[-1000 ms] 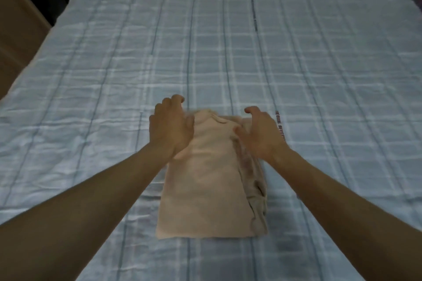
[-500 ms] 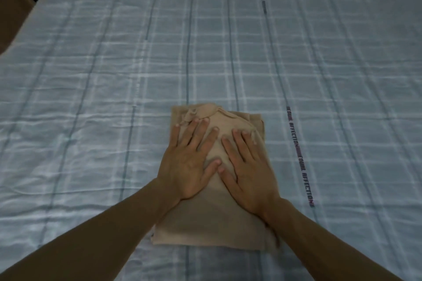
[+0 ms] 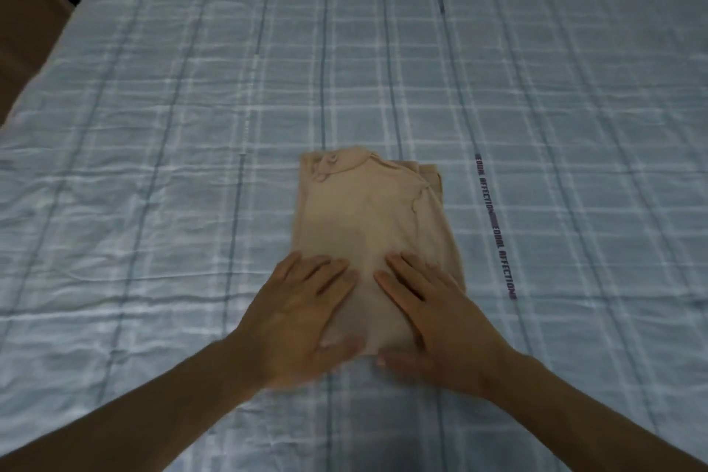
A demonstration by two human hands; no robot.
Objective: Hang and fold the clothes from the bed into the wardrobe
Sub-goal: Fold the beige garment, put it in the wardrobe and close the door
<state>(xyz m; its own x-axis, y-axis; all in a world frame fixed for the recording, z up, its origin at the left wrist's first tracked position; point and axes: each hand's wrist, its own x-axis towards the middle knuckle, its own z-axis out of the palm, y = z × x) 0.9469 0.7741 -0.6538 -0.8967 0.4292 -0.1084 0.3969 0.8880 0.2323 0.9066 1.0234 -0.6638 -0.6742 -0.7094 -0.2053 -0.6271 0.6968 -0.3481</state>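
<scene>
A beige garment (image 3: 364, 211) lies folded into a compact rectangle on the bed (image 3: 153, 126), collar end away from me. My left hand (image 3: 299, 314) rests flat on its near left corner, fingers spread. Pressed flat on the near right part is my right hand (image 3: 433, 314), its thumb along the near edge of the fold. Neither hand grips the cloth. Both hands hide the garment's near edge.
The bed wears a light blue checked sheet with a printed text strip (image 3: 494, 226) just right of the garment. A brown wooden piece of furniture (image 3: 23, 23) stands past the bed's left edge at the upper left.
My hands went from the far end of the garment to lying flat on it, then slid toward me to its near end. The garment now looks flatter and shorter.
</scene>
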